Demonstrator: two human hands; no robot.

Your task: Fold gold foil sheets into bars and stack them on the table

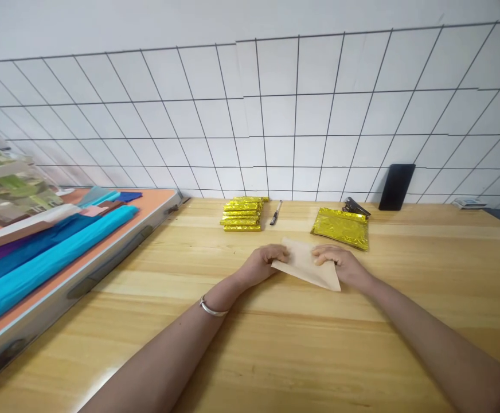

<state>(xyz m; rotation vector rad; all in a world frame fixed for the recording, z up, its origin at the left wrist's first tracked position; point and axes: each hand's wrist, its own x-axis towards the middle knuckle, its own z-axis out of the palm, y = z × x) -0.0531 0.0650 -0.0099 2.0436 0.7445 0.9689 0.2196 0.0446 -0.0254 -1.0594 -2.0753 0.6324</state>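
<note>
A sheet of light brown paper (304,263) is held between my two hands, tilted a little above the wooden table. My left hand (269,259) grips its left edge, with the thumb on top and the other fingers partly hidden. On the right edge, my right hand (336,261) pinches the paper the same way. Beyond the hands lies a stack of rolled or folded gold foil packets (242,214). A flat gold foil sheet or pouch (341,228) rests just past my right hand.
A pen (276,212) lies between the gold items. Behind the flat foil sits a dark stapler-like object (355,206). One black phone (397,187) leans on the tiled wall. Left, an orange-topped board (159,201) carries rolls of coloured paper (61,252).
</note>
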